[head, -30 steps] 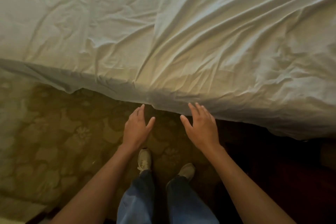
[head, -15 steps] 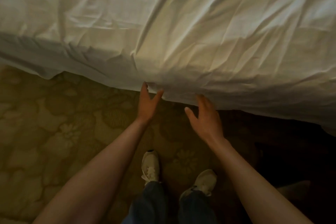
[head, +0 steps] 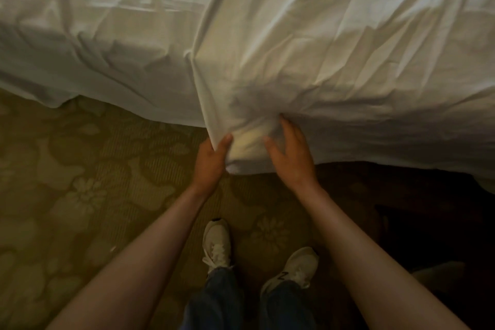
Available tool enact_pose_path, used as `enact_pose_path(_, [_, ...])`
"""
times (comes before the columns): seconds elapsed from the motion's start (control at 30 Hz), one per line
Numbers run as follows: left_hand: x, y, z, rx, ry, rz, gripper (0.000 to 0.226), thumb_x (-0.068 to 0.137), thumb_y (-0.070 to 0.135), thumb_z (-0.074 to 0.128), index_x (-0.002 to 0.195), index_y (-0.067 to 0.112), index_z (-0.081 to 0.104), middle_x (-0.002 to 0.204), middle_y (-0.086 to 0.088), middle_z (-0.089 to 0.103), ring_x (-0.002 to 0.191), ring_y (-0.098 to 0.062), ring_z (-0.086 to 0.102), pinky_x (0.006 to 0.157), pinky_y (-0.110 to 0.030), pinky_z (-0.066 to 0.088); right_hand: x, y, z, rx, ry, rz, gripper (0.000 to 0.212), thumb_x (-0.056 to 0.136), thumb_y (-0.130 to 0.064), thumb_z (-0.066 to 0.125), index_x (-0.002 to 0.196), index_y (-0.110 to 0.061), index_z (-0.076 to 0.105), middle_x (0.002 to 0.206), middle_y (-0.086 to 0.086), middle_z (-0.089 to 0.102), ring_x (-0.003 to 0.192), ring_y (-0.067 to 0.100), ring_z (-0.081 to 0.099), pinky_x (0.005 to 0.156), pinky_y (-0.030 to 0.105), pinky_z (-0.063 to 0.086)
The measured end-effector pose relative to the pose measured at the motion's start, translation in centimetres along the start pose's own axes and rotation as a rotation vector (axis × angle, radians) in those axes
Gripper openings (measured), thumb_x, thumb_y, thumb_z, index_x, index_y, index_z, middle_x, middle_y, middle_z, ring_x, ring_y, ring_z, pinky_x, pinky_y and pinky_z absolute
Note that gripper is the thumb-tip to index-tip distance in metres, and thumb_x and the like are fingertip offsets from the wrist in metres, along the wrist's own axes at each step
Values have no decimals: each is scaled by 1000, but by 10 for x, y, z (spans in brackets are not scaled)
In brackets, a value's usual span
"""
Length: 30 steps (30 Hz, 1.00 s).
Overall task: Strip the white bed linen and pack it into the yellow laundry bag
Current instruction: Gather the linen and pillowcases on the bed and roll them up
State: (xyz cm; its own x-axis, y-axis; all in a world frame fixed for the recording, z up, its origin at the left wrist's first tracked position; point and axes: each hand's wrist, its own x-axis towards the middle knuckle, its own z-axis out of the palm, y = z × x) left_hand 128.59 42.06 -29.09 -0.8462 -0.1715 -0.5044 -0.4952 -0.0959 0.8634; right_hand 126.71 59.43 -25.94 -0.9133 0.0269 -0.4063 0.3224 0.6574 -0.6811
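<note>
White bed linen (head: pixel 308 43) covers the bed across the top of the head view and hangs over its near edge. My left hand (head: pixel 210 162) pinches a hanging fold of the linen at the bed's edge, thumb on top of the cloth. My right hand (head: pixel 293 157) lies against the linen just to the right, fingers spread and pressing into the bunched cloth. The yellow laundry bag is out of sight.
Patterned olive carpet (head: pixel 80 195) runs under the bed's edge on the left. My two pale sneakers (head: pixel 218 244) stand just below the hands. A dark area (head: pixel 428 222) lies at the lower right beneath the bed.
Both hands moved up from below the bed's edge onto the linen. The left hand took hold of a fold, and the right hand reached the cloth.
</note>
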Motion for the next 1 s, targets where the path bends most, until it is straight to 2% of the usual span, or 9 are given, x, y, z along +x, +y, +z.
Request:
enact_pose_path(0.23, [-69,-4,13,-156,-159,-188,29,101,25,51,118,8,66,112,-14,73,107,-31,69,86,-39,58,-39,-7,17,246,-140,126,48,99,-33,57,145,-21,49,150,1,40,138,11,37,108,18,26])
enact_pose_path(0.33, [-94,6,16,-287,-181,-275,42,99,27,44,123,-3,60,113,-20,71,102,-29,70,84,-35,58,-57,-3,21,414,-89,165,15,98,-28,61,106,-21,71,105,-9,65,97,3,59,89,26,45])
enact_pose_path(0.4, [-105,11,15,-299,-171,-281,45,102,29,39,120,-6,61,107,-18,73,97,-25,72,78,-30,58,-68,-3,22,501,-76,152,28,97,-22,62,70,-19,62,66,-15,58,65,1,51,66,27,43])
enact_pose_path(0.47, [-116,14,14,-293,-151,-283,48,101,35,38,119,-2,63,108,-16,74,100,-27,71,83,-32,59,-77,-8,20,519,-59,118,41,97,-16,62,59,-22,49,53,-15,46,56,0,40,57,25,35])
enact_pose_path(0.63, [-146,19,20,-232,-96,-260,36,107,25,37,114,3,65,105,-11,75,97,-22,72,81,-30,58,-95,-23,5,556,12,79,47,96,-13,63,55,-25,42,50,-15,36,52,3,33,52,25,31])
enact_pose_path(0.73, [-166,13,20,-241,-137,-240,46,91,40,53,117,5,64,107,-10,75,103,-24,70,90,-38,57,-106,-28,-9,599,51,72,51,94,-14,65,51,-25,40,50,-13,32,50,6,29,49,25,28])
enact_pose_path(0.87, [-195,12,25,-76,-222,-208,42,82,41,68,112,11,65,99,6,77,98,-15,72,79,-24,56,-116,-35,-30,632,45,99,47,94,-17,67,52,-18,44,51,-3,33,50,12,30,49,27,28])
enact_pose_path(0.93, [-206,17,29,7,-214,-215,23,90,36,70,104,17,68,93,9,77,94,-15,72,75,-22,55,-121,-37,-39,614,36,114,45,94,-18,67,53,-17,46,52,-1,35,50,14,33,50,29,31])
enact_pose_path(1.0, [-216,22,30,12,-217,-231,29,93,35,58,105,13,70,98,-2,77,97,-22,72,80,-29,57,-127,-38,-49,620,7,126,36,95,-17,65,59,-17,59,56,4,51,53,20,48,54,36,44])
